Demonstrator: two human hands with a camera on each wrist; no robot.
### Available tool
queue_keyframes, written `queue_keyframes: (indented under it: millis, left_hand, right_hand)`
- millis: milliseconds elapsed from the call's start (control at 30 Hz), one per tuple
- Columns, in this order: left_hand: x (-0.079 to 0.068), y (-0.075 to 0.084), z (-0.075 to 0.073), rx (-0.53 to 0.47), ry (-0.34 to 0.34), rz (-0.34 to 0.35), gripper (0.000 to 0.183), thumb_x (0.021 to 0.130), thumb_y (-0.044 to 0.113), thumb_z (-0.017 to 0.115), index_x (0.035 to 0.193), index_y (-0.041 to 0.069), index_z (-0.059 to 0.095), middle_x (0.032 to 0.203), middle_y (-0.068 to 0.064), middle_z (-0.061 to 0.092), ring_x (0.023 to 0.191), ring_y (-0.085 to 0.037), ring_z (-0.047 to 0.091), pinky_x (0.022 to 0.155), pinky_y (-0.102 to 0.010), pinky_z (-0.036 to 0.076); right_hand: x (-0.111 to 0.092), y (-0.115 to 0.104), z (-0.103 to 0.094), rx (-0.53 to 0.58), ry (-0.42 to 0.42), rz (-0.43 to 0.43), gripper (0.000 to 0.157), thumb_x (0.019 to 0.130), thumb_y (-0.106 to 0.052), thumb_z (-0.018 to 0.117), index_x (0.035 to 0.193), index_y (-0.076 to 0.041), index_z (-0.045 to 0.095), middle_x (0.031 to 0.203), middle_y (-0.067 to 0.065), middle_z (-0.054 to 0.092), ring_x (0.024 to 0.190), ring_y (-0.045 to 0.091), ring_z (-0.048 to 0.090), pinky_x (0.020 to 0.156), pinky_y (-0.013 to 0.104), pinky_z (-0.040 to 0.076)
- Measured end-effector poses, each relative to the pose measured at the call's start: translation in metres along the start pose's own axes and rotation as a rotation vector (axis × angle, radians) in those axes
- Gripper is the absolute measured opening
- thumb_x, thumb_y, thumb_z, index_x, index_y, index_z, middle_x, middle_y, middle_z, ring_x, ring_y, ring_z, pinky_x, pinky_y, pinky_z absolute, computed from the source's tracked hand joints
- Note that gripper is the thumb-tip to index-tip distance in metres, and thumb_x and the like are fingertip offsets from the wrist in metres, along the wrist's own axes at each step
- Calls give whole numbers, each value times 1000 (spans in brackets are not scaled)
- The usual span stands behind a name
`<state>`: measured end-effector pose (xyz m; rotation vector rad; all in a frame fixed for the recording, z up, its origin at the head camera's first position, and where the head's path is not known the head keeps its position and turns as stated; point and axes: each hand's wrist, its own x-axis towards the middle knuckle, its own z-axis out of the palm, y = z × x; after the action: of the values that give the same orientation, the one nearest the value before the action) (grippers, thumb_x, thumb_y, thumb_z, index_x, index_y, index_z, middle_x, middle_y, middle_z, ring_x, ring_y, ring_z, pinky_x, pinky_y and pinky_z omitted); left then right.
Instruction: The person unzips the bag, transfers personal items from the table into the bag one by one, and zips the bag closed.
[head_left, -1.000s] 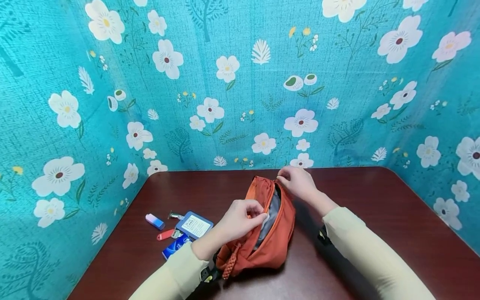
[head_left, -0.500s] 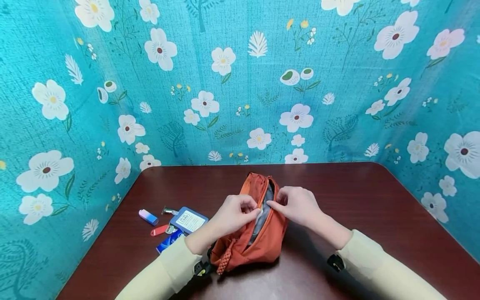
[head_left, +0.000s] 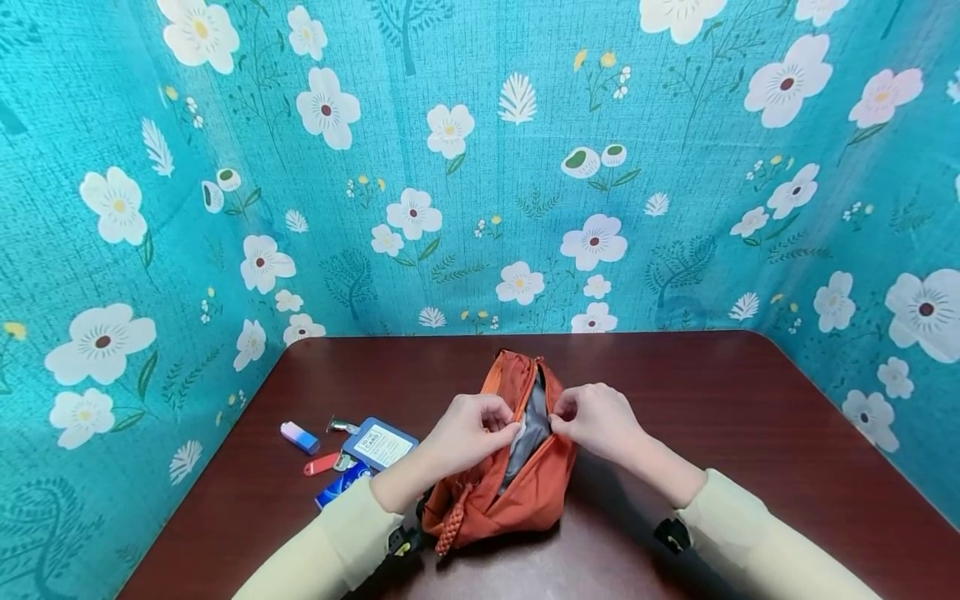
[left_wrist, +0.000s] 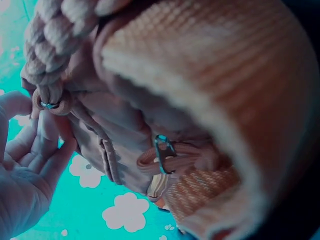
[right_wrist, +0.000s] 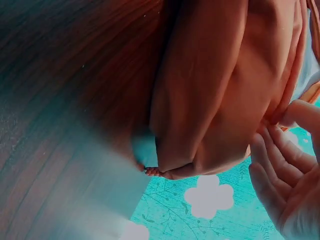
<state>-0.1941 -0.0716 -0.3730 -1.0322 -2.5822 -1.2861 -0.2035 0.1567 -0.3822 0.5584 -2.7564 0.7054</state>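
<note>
An orange-red zippered bag (head_left: pixel 536 500) stands on the table, its long zip opening spread and a grey lining (head_left: pixel 531 429) showing inside. My left hand (head_left: pixel 472 429) pinches the left edge of the opening. On the opposite edge, my right hand (head_left: pixel 600 421) pinches the fabric between thumb and fingers. The right wrist view shows those fingers (right_wrist: pixel 285 155) at the rim of the bag (right_wrist: pixel 215 90). A braided cord pull (head_left: pixel 452 521) hangs at the bag's near left side; it looms large in the left wrist view. The bag's deeper inside is hidden.
Left of the bag on the dark wooden table (head_left: pixel 675 383) lie a blue ID card holder (head_left: pixel 382 443), a pink-and-blue stick (head_left: pixel 300 437), a red tag with a metal part (head_left: pixel 322 464) and a blue packet (head_left: pixel 341 486). A floral curtain (head_left: pixel 480 208) surrounds the table.
My right hand has come from the bag's far end toward me and now holds the right edge of the opening. The left hand keeps its grip on the left edge.
</note>
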Motion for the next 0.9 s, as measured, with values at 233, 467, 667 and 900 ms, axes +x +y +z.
queue_keyframes:
  millis: [233, 467, 667, 900]
  left_hand:
    - [9, -2, 0, 67, -13, -45, 22, 85, 16, 74, 70, 16, 58, 63, 9, 53, 57, -5, 48, 55, -22, 42]
    - [10, -5, 3, 101, -17, -40, 23, 86, 18, 74, 69, 17, 58, 62, 10, 52, 54, -5, 47, 53, -21, 41]
    - [14, -8, 3, 92, -7, -33, 19, 87, 20, 74, 74, 15, 61, 64, 9, 53, 56, -6, 48, 54, -22, 43]
    - [16, -11, -7, 149, 13, -71, 24, 83, 13, 72, 68, 15, 53, 56, 9, 45, 48, -6, 40, 50, -22, 34]
  right_hand:
    - [-1, -2, -5, 160, 16, -55, 11, 76, -2, 77, 77, -9, 68, 69, -6, 64, 61, 6, 58, 56, 24, 49]
    - [-2, 0, -4, 244, -18, -29, 13, 78, -2, 78, 85, -6, 69, 75, -2, 67, 67, 10, 63, 61, 26, 53]
    - [-2, 0, -3, 266, 3, -38, 14, 77, -1, 80, 85, -6, 69, 75, -1, 67, 67, 10, 64, 62, 26, 53]
    - [-5, -1, -14, 235, -14, -30, 14, 79, -2, 77, 86, -8, 68, 74, -6, 64, 66, 8, 60, 59, 25, 51]
